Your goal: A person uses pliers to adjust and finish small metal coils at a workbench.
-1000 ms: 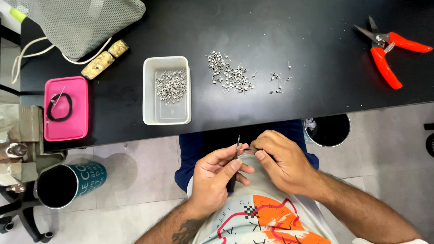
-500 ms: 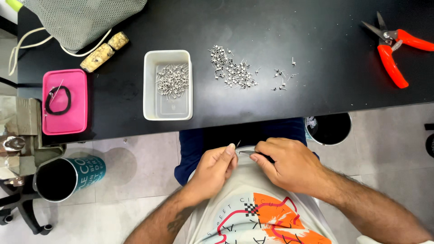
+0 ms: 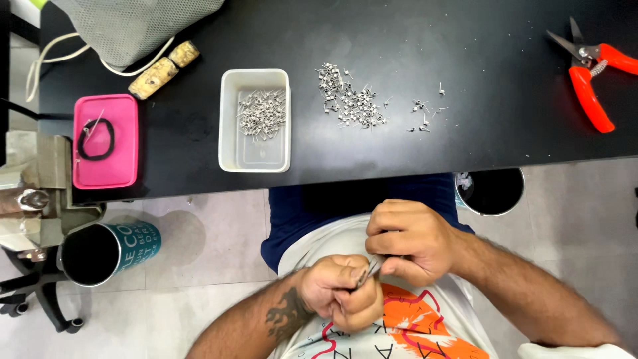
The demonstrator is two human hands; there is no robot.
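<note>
A: Logging the surface first. I see a black table (image 3: 465,40) over a grey tiled floor (image 3: 571,219). On the table: a white tray (image 3: 255,163) holding small metal pieces, a loose scatter of metal pieces (image 3: 350,100) to its right, orange-handled cutters (image 3: 591,76) far right, a pink case (image 3: 106,169) at left, and a grey mesh bag (image 3: 133,23) at the top edge. A teal can (image 3: 109,249) and a black bin (image 3: 490,191) stand below the table edge.

B: Hands?

A: Both are in the lap, well apart from the table. The left hand (image 3: 335,292) is clenched around a thin metal tool (image 3: 367,271); the right hand (image 3: 409,242) is curled, fingertips pinching at the tool's tip.

B: Anything unclear?

A: I cannot tell what sits at the tip; the fingers cover it. A grey vise (image 3: 30,199) is cut off at left.
</note>
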